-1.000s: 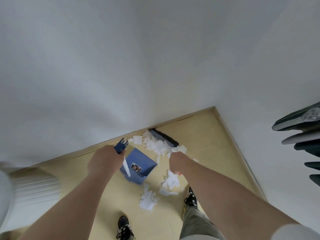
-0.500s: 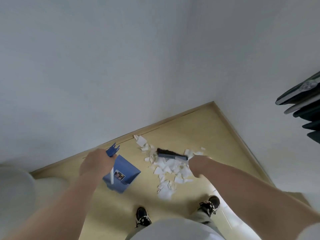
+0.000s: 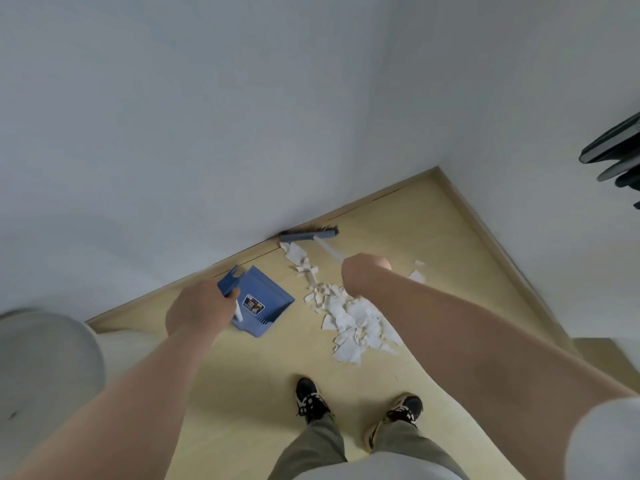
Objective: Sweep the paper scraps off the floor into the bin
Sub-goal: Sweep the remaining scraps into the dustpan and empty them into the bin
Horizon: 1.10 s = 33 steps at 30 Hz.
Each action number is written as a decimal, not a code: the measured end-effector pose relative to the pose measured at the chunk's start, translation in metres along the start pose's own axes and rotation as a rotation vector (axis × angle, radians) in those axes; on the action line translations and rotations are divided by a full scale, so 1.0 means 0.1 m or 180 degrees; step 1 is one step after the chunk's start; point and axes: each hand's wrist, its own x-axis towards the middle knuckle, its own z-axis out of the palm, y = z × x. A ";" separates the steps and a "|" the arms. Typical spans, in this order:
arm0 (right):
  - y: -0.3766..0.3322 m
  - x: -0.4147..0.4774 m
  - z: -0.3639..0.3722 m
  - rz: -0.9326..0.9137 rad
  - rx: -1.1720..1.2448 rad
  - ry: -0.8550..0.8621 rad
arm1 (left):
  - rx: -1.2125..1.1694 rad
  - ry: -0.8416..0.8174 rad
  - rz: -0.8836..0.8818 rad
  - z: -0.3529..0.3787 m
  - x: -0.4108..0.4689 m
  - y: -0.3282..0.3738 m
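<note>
Left hand grips dustpan; right hand grips broom

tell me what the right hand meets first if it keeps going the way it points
The right hand points along the white broom handle it grips. First in that line is probably the grey broom head with dark bristles, at the foot of the white wall.

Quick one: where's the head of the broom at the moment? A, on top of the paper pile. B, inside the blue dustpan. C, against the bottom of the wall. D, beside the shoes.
C: the broom, held by the right hand, has its head along the foot of the wall, beyond the paper scraps and apart from the dustpan in the left hand.
</note>
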 end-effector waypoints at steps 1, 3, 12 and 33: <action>-0.06 0.08 0.04 -0.0043 0.0025 -0.0073 | 0.0007 0.0022 0.0023 0.02 -0.01 -0.03; -0.21 0.24 0.19 -0.0180 0.0000 -0.0284 | 0.0046 0.0070 0.0012 0.07 0.00 -0.12; -0.03 -0.01 0.80 -0.0314 -0.0626 -0.0585 | 0.0117 0.0023 -0.0036 0.14 -0.02 -0.27; 2.02 -1.17 0.95 0.0579 -0.0160 -0.0128 | 0.0262 -0.0180 0.0199 0.27 -0.76 0.52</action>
